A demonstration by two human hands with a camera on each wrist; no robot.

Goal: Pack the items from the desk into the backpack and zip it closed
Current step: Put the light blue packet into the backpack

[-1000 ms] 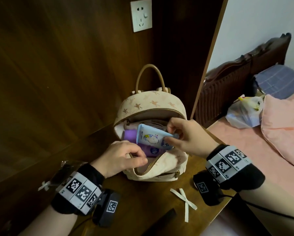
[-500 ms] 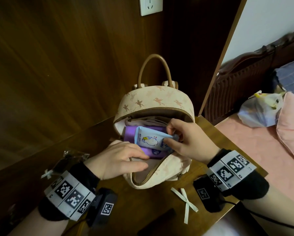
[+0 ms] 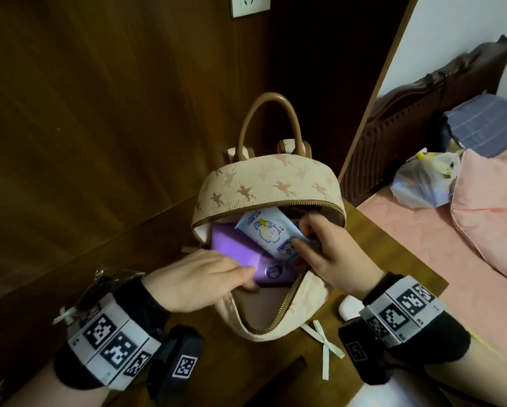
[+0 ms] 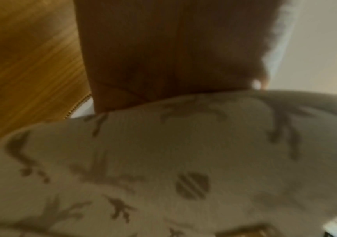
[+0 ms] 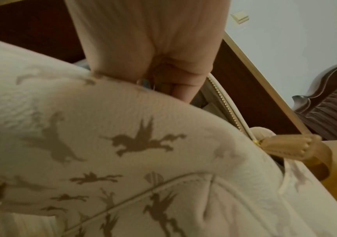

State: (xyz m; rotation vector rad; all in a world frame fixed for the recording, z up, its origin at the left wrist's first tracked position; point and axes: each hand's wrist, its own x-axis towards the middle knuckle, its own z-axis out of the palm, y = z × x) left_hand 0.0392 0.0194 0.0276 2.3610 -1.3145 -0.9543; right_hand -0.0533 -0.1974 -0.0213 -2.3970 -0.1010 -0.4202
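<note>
A cream backpack [image 3: 269, 183] with unicorn prints and a tan handle stands open on the wooden desk [image 3: 393, 254]. Inside lies a purple pack [image 3: 234, 248]. On top of it is a blue-and-white wipes packet [image 3: 268, 233], pinched at its right end by my right hand [image 3: 302, 235] inside the opening. My left hand [image 3: 247, 276] holds the front rim of the opening, fingers curled over it. The wrist views show only the backpack fabric [image 4: 183, 160] [image 5: 123, 144], each palm close above it, and the tan zipper pull [image 5: 297, 147].
A white ribbon bow [image 3: 324, 345] lies on the desk in front of the backpack. A small white object [image 3: 349, 308] sits under my right wrist. A clear wrapper [image 3: 105, 277] lies at the left. A bed [image 3: 422, 259] with a plastic bag [image 3: 425, 180] adjoins the desk's right edge.
My right hand has pushed the wipes packet further back and deeper into the backpack. My left hand stays on the front rim. The view has moved closer.
</note>
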